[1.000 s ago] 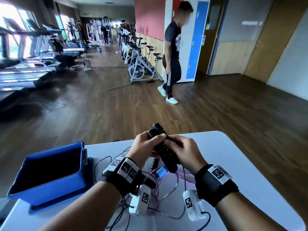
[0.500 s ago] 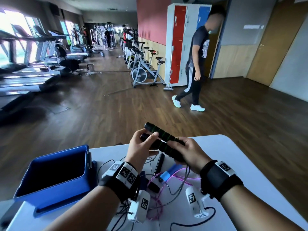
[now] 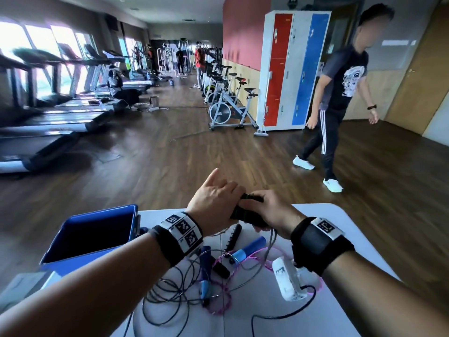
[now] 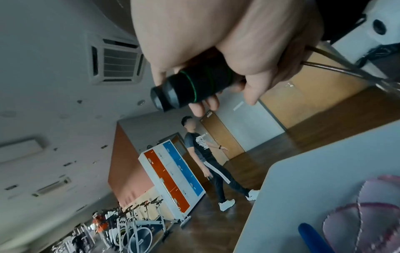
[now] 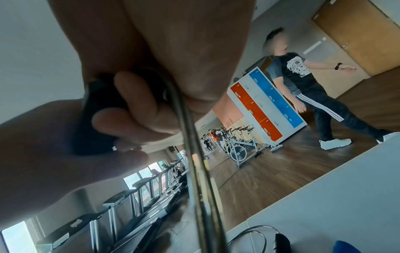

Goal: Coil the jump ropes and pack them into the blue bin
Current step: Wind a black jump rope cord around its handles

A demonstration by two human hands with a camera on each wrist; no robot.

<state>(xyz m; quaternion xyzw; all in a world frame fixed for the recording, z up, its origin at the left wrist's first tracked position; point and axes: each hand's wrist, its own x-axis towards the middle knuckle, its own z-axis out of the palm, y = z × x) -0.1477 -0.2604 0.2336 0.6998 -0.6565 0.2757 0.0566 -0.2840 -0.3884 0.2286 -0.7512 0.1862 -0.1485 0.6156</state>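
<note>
Head view, hands: right hand (image 3: 269, 212) is wrapped around the black handles (image 3: 245, 211), above the far edge of the white table (image 3: 340, 229). Left hand (image 3: 211, 203) lies against the handles from 9 o'clock, fingers extended; whether it grips them cannot be told here.
Head view, cable: a grey cable (image 3: 272, 242) drops from under the right hand toward 6 o'clock, into the pile.
Head view, pile: black cords (image 3: 167, 288), a pink rope (image 3: 226, 302), two blue handles (image 3: 247, 249) and a loose black handle (image 3: 232, 237) lie tangled on the table at 6 o'clock of the hands.
Head view, blue bin (image 3: 92, 237): stands open at 9 o'clock of the pile, on the table's left part; nothing can be made out inside it.
Head view, surroundings: a walker (image 3: 337, 98) crosses the wooden floor at 2 o'clock, in front of lockers (image 3: 291, 69).
Left wrist view: right hand (image 4: 270, 56) curls round the black handles (image 4: 194, 85), marked with green rings; the cap points to 8 o'clock. Left-hand fingertips (image 4: 199, 109) show beneath the handles. Cable (image 4: 337, 70) leaves at 3 o'clock.
Right wrist view: right-hand fingers (image 5: 134, 102) curl over a black handle (image 5: 97, 119); the cable (image 5: 194, 171) runs down to 6 o'clock.
</note>
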